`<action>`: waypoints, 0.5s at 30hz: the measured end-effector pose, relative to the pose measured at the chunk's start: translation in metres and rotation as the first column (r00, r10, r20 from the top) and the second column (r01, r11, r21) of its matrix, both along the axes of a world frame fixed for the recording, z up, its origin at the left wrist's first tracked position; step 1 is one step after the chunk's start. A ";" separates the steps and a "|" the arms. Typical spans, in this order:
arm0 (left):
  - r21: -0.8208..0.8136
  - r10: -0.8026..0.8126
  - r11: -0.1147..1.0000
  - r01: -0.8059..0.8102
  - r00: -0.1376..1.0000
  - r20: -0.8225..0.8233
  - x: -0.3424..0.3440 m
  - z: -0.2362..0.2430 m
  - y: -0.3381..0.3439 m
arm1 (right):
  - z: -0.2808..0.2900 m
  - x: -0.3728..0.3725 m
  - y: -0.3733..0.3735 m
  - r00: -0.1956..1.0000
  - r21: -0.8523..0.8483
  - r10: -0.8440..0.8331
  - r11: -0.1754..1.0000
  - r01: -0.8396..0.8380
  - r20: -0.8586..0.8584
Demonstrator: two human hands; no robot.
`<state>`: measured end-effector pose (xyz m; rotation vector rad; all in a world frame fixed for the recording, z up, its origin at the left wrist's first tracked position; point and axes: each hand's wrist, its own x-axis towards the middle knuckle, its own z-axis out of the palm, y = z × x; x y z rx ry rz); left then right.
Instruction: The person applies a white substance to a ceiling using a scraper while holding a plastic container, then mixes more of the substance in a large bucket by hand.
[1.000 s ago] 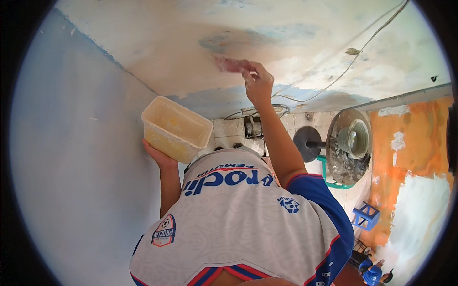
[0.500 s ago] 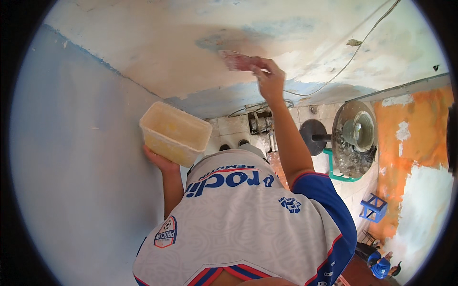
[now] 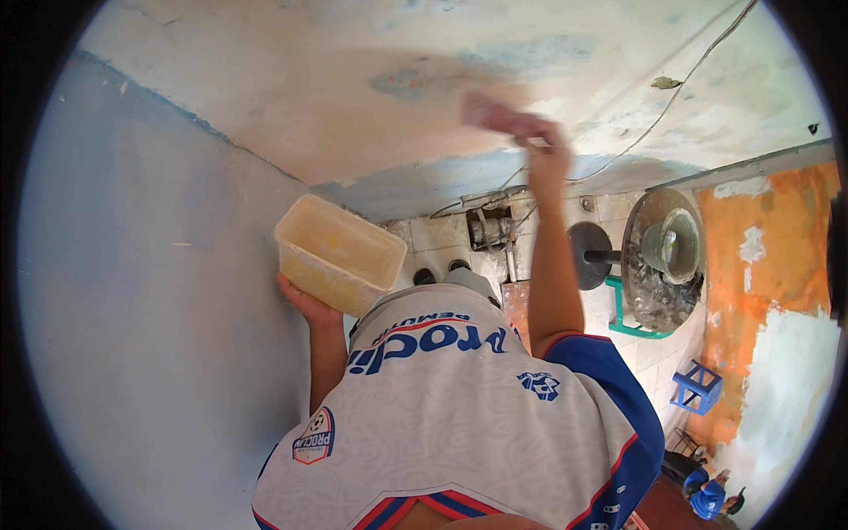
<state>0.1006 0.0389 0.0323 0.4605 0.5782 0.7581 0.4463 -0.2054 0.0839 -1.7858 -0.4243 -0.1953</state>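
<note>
My left hand [image 3: 308,303] grips a cream, yellow-stained plastic container [image 3: 344,287] from its lower left side, tilted near the pale blue wall. My right hand [image 3: 548,150] is raised and blurred, closed on a reddish flat scraper [image 3: 490,117] with its blade against or close to the patchy cream-and-blue wall [image 3: 389,124] in front of me; whether it touches cannot be told.
At right a round, splattered table [image 3: 654,305] bears a grey bucket [image 3: 667,247]. There are a green stool [image 3: 636,331], a blue stool [image 3: 696,389], an orange, white-patched wall [image 3: 742,221] and a loose cable [image 3: 654,119]. A person [image 3: 707,490] is at the lower right.
My right hand has moved to the right along the wall with the scraper. The container in my left hand has shifted slightly to the right in view.
</note>
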 end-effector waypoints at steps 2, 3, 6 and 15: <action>0.011 -0.026 1.000 0.026 1.000 0.000 0.005 0.002 0.000 | -0.028 -0.024 0.055 0.994 0.135 0.105 0.986 -0.103 -0.009; 0.013 -0.028 1.000 0.029 0.999 -0.017 0.006 0.002 -0.002 | -0.045 -0.018 0.066 0.996 0.090 0.089 0.992 -0.091 0.019; 0.005 0.002 1.000 -0.002 0.998 -0.060 0.001 0.008 -0.008 | -0.037 0.018 0.034 0.979 -0.064 -0.198 0.977 0.201 0.057; -0.010 0.028 1.000 -0.029 0.997 -0.065 -0.012 -0.003 -0.010 | 0.032 0.017 -0.079 0.950 0.199 -0.313 0.931 0.305 0.012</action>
